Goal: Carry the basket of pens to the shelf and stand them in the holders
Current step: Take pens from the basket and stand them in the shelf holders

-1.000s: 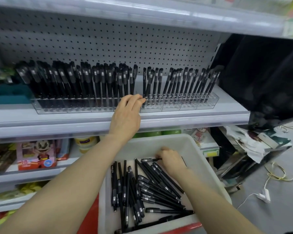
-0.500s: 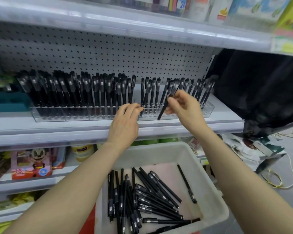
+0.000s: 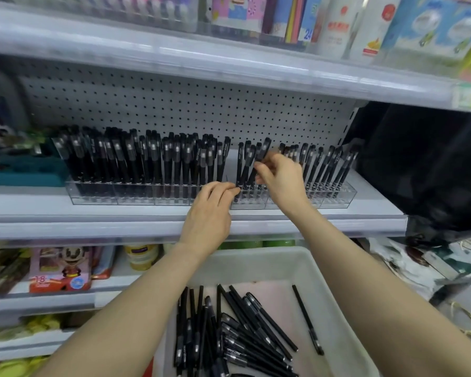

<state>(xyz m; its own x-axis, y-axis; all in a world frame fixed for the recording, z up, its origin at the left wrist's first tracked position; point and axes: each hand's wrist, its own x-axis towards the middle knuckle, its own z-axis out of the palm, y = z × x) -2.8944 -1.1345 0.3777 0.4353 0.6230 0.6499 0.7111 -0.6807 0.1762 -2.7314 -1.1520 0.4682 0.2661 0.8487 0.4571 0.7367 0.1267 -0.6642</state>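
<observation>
A clear acrylic pen holder [image 3: 337, 195] runs along the middle shelf, packed with upright black pens. My right hand [image 3: 280, 176] pinches one black pen [image 3: 261, 153] near its cap, its tip down among the holder's slots beside other standing pens. My left hand [image 3: 210, 210] rests on the holder's front edge, fingertips curled against it near a standing pen. Below, a white basket [image 3: 256, 259] holds several loose black pens [image 3: 229, 336] lying flat.
A shelf lip [image 3: 93, 227] sits in front of the holder and an upper shelf [image 3: 229, 66] with stationery hangs overhead. A teal tray [image 3: 22, 170] is left of the holder. Toys and jars fill the lower shelf; a dark bag [image 3: 424, 170] and cables lie right.
My right hand took a pen from the basket, carried it up to the holder and now lowers it into a slot further left. My left hand has stayed at the holder's front.
</observation>
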